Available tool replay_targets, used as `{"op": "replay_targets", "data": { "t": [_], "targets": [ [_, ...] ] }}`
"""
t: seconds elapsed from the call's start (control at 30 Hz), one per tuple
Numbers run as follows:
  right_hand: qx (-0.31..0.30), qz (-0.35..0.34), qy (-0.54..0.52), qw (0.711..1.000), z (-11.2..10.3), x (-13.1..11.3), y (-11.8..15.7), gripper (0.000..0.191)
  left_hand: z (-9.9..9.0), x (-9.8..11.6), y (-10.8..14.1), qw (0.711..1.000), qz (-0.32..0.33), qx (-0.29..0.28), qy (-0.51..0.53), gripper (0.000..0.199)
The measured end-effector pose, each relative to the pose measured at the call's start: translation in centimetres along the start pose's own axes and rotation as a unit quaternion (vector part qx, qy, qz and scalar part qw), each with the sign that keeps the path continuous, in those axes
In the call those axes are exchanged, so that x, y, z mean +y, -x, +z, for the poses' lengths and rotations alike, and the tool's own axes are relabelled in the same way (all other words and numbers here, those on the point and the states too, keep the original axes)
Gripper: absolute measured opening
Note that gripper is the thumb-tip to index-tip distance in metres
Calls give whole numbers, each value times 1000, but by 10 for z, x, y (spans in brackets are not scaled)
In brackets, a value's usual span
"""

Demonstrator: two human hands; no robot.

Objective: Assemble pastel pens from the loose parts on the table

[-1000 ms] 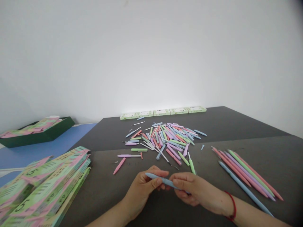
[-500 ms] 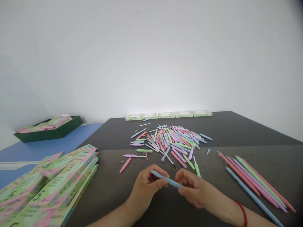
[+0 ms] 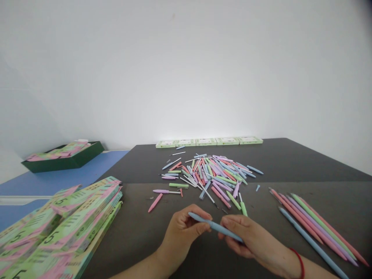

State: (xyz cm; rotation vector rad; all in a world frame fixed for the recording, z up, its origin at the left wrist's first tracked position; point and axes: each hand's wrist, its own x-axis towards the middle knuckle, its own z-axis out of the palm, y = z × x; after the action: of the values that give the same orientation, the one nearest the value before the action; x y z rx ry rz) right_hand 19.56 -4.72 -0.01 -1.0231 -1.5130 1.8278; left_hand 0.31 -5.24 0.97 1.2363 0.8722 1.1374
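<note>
The blue pen (image 3: 218, 228) is between the two hands, above the near part of the counter (image 3: 136, 232), tilted down toward the right. The left hand (image 3: 180, 234) pinches its left half between thumb and forefinger. The right hand (image 3: 252, 238) has changed its hold: a second ago its fingers covered the right half; now they are shifted and loosely curled, leaving that half and the joint bare. It touches the pen, but how firmly it grips I cannot tell. The halves meet at the joint with no visible gap, so the pen looks joined, though whether fully tightened is unclear.

Beyond the hands, the pile (image 3: 214, 170) of pen parts looks undisturbed, as does the row of pens (image 3: 315, 229) to the right. Packets (image 3: 72, 228) lie at left; boxes (image 3: 206, 142) line the far edge.
</note>
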Motion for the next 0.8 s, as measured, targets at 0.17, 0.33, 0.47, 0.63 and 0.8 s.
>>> {"op": "replay_targets", "data": {
  "t": [0.17,0.33,0.47,0.63,0.8],
  "targets": [
    [8,-18,1,1000,-2,3,0,40,-1,-3,-1,1000,-4,19,24,9],
    [7,0,7,1000,0,3,1,46,-3,-6,-1,999,-5,17,31,13],
    [15,-27,22,999,0,3,0,39,-2,-5,0,999,1,41,8,12],
    [-2,-1,-24,1000,0,1,2,41,-2,-3,0,998,3,62,5,13],
    [1,-9,-43,999,2,-1,4,37,-2,-3,0,998,6,49,29,12]
  ]
}}
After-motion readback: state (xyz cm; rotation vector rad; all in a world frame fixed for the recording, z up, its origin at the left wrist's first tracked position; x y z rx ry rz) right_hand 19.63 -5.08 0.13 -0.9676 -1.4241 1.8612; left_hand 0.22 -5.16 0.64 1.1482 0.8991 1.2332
